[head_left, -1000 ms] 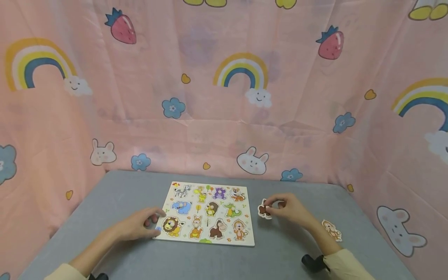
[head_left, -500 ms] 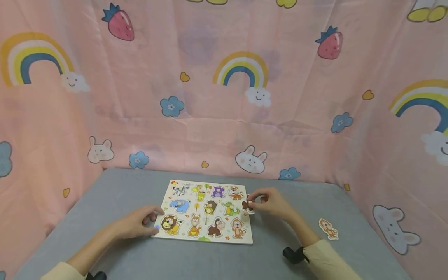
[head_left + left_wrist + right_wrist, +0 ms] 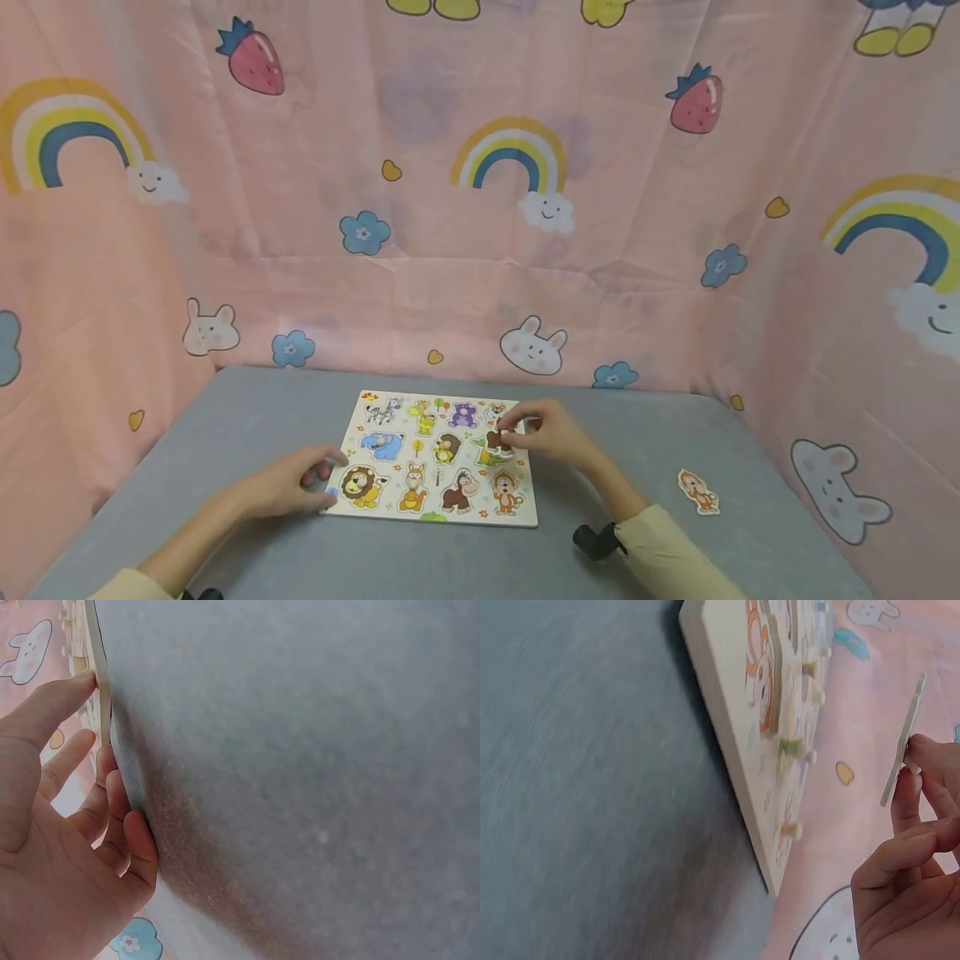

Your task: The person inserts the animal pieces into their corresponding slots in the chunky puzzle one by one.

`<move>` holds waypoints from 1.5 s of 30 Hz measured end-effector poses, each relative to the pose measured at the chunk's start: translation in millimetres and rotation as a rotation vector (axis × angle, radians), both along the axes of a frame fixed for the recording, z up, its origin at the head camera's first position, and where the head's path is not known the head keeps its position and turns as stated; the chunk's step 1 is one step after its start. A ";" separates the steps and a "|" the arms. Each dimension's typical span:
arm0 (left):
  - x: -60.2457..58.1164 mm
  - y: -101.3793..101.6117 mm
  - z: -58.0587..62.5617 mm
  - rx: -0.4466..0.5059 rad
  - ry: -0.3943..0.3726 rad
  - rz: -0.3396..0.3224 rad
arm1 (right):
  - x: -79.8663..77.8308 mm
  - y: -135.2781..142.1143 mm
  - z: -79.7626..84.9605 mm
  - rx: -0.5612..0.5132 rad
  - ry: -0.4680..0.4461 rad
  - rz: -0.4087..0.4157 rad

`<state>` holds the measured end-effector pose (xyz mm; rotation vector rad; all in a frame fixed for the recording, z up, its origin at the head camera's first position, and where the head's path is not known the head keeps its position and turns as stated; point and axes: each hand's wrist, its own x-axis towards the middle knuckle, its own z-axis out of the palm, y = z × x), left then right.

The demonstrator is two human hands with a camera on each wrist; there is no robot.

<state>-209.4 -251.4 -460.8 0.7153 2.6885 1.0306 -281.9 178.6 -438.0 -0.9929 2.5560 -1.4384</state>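
Note:
My right hand (image 3: 551, 435) pinches a brown gorilla puzzle piece (image 3: 497, 444) by its small knob. The piece overlaps the crocodile at the right of the puzzle board (image 3: 381, 511); in the right wrist view this thin wooden piece (image 3: 902, 742) appears edge-on, raised off the board. A gorilla picture (image 3: 459, 493) shows in the board's front row, beside a monkey picture (image 3: 506, 493). At the board's left edge rests my left hand (image 3: 288, 482), thumb (image 3: 79, 684) against the rim and the other fingers loosely bent.
One loose monkey piece (image 3: 698, 492) lies on the grey table (image 3: 637, 492) at the right. Several knobbed animal pieces, such as the lion (image 3: 362, 486) and elephant (image 3: 382, 446), sit on the board. A pink printed curtain (image 3: 420, 317) surrounds the table's back and sides.
My right hand has carried the gorilla piece leftward from beside the board to above its right part. The left hand has stayed at the board's left edge.

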 end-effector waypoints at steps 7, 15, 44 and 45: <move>-0.2 0.7 0.6 0.004 -0.005 -0.005 | -1.8 -11.6 -2.9 -0.021 -0.001 0.034; 0.9 1.5 2.2 0.016 -0.011 0.000 | -2.1 -26.1 -5.5 -0.035 -0.005 0.075; -0.6 0.3 1.2 0.017 0.001 -0.005 | 21.1 -56.1 -17.9 -0.091 -0.180 0.096; -0.8 0.2 1.1 0.017 0.000 -0.006 | 23.0 -56.4 -17.3 -0.088 -0.186 0.086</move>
